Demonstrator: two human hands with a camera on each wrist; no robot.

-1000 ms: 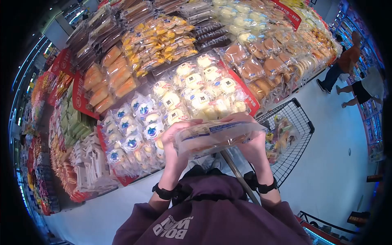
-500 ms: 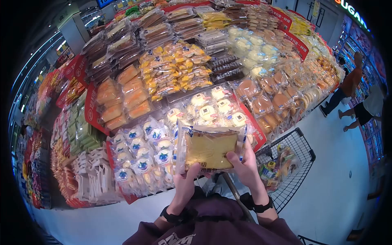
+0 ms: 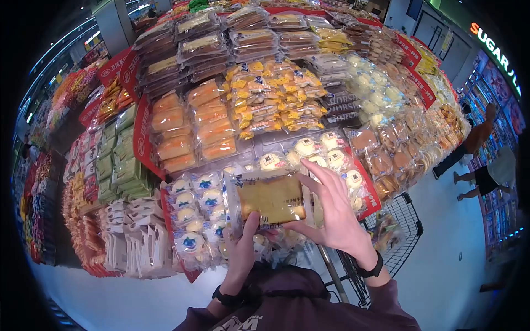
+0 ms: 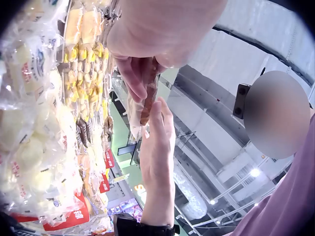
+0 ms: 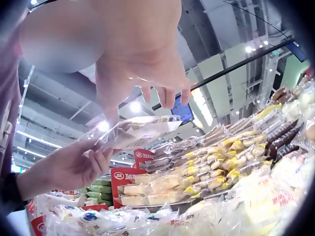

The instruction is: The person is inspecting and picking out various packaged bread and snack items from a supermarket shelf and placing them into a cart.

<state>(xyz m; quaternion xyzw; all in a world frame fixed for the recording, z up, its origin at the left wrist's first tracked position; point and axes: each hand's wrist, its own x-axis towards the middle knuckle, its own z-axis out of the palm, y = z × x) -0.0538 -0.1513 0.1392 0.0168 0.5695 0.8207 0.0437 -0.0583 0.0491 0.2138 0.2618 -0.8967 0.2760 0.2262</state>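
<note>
A clear-wrapped, flat yellow-brown bread slice [image 3: 270,199] is held up in front of the display. The left hand [image 3: 241,248] grips its lower left side, thumb on the face, fingers behind. At its right, the right hand [image 3: 337,220] is spread, fingers straight; its thumb tip is at the lower right corner, contact unclear. In the left wrist view the left hand [image 4: 162,29] holds the package [image 4: 149,93] edge-on, near the right hand's [image 4: 158,157] fingertips. The right wrist view shows the package [image 5: 140,130] on the left hand [image 5: 76,164], below the right hand [image 5: 140,54].
Wrapped buns [image 3: 270,161], yellow packs [image 3: 276,99], orange-topped breads [image 3: 218,132] and green packs [image 3: 118,160] fill the sloping display, divided by red strips. A wire cart [image 3: 406,243] with goods stands at the right. Two people [image 3: 477,135] are in the aisle beyond.
The package first lay tilted flat between both hands, then was raised face-on. The right hand has since let go of its right side and spread its fingers. The view has shifted left.
</note>
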